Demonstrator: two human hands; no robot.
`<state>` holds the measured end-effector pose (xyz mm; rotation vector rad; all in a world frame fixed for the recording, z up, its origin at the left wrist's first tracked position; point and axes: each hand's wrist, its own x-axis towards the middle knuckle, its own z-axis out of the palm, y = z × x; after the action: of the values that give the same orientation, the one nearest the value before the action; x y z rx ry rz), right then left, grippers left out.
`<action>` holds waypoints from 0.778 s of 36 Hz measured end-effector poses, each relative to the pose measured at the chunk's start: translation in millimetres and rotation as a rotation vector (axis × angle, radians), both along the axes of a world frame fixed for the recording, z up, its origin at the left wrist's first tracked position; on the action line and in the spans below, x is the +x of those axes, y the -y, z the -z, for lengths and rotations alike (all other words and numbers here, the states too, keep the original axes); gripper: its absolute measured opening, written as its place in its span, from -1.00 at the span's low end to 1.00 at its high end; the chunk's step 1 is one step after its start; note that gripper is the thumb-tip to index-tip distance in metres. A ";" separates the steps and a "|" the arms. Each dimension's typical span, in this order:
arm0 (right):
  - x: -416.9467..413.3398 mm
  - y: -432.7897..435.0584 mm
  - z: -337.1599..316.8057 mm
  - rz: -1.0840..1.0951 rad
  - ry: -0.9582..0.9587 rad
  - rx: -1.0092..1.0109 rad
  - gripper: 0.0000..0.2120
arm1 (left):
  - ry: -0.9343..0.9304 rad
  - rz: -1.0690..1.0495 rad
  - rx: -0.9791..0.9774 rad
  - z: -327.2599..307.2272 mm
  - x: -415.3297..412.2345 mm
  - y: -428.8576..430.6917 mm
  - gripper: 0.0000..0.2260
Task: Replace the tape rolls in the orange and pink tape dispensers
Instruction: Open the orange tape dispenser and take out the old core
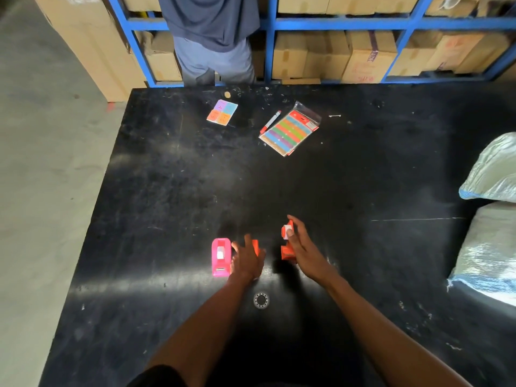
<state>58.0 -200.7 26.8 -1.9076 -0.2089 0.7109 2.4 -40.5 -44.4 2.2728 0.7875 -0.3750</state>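
1. Right hand (303, 248) grips the orange dispenser (287, 247), tilted up off the table (167, 177). Thumb presses on a white piece at its top end, the other fingers wrap the far side.
2. Left hand (247, 256) hangs over a second orange piece (255, 247), fingers spread. Cannot tell if they touch it; it may be a part of the orange dispenser or something separate.
3. Pink dispenser (221, 256) lies flat just left of the left fingers, untouched, a white bit showing in its middle.
4. A clear ring (261, 300), probably a tape roll or an empty core, lies on the table behind both wrists, nearer the body.
5. Risk: the orange dispenser is held by 1 hand at a tilt. A hard thumb push could flip it or pop the white piece loose onto the dark table.
6. Risk: the spread left hand could knock the pink dispenser sideways while reaching.
7. Risk: the ring sits under the forearms. An arm pulling back could sweep it off, and it is hard to see against the black top.
8. Risk: mixing up which roll is new. No fresh roll is clearly visible.
9. Well beyond the fingers: a sticker pack (290, 128), a marker (270, 122), a coloured card (222, 112). None block the work.
10. Far right of the right hand: white sacks (491, 174), clear of reach. Another person (212, 37) stands at the table's far edge by the blue shelves (270, 46).
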 end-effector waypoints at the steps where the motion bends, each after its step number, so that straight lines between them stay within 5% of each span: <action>1: -0.8 0.6 0.5 -0.001 0.002 0.000 -0.57 | 0.070 -0.037 -0.023 -6.1 -0.2 2.6 -0.51; 5: -7.5 0.4 -10.3 -0.018 0.012 0.012 -0.56 | 0.378 -0.173 -0.276 -36.1 3.7 6.0 -0.79; 10: -12.7 4.4 -13.8 -0.053 -0.004 0.073 -0.49 | 0.264 -0.080 -0.793 -69.2 6.4 4.8 -0.83; 19: -26.2 22.2 -22.0 -0.110 0.012 0.034 -0.40 | 0.311 0.128 -0.735 -88.7 -3.1 13.7 -0.83; 28: -31.5 33.6 -22.9 -0.038 0.045 -0.019 -0.53 | 0.313 0.132 -0.691 -90.6 -6.4 21.5 -0.83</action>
<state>26.5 -234.3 49.7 -1.9437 -0.2678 0.6978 -4.0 -62.0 46.2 1.6720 0.2795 -0.2830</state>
